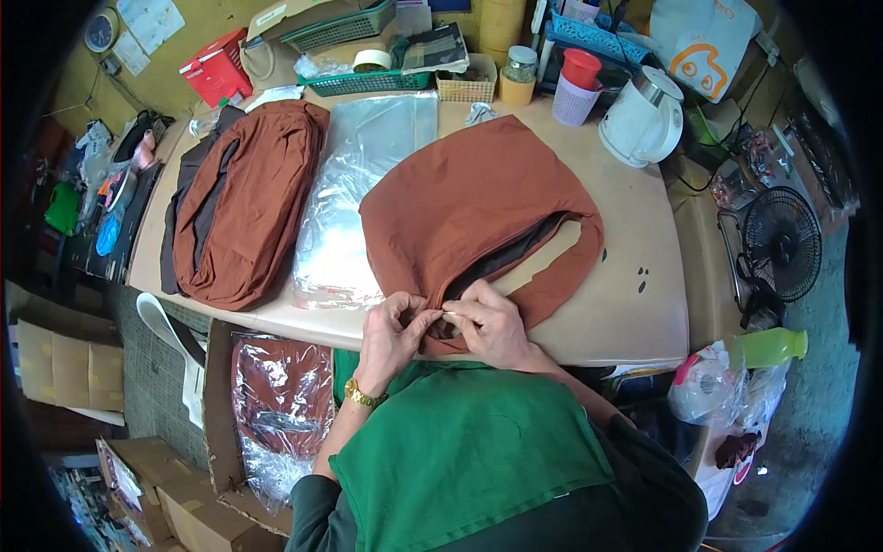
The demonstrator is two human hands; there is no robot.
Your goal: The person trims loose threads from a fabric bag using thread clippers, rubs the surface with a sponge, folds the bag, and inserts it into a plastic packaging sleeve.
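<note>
A rust-brown cloth shoulder bag [478, 189] lies on the table, its dark-lined opening and looped strap towards me. My left hand [395, 336] pinches the bag's edge near the base of the strap. Right beside it, my right hand [492, 327] has thumb and fingers pinched at the same spot. A small pale bit shows at the right fingertips, too small to name. The two hands almost touch, and they hide the fabric between them. Left of the bag lie clear plastic bags [349, 202] and a pile of brown bags [253, 202].
Baskets [368, 83], a jar [521, 64], a red cup [579, 69] and a white kettle [644, 120] line the table's back. A fan [782, 241] stands at the right. Below the table's front edge, a carton [221, 414] holds a plastic-wrapped brown bag [283, 391].
</note>
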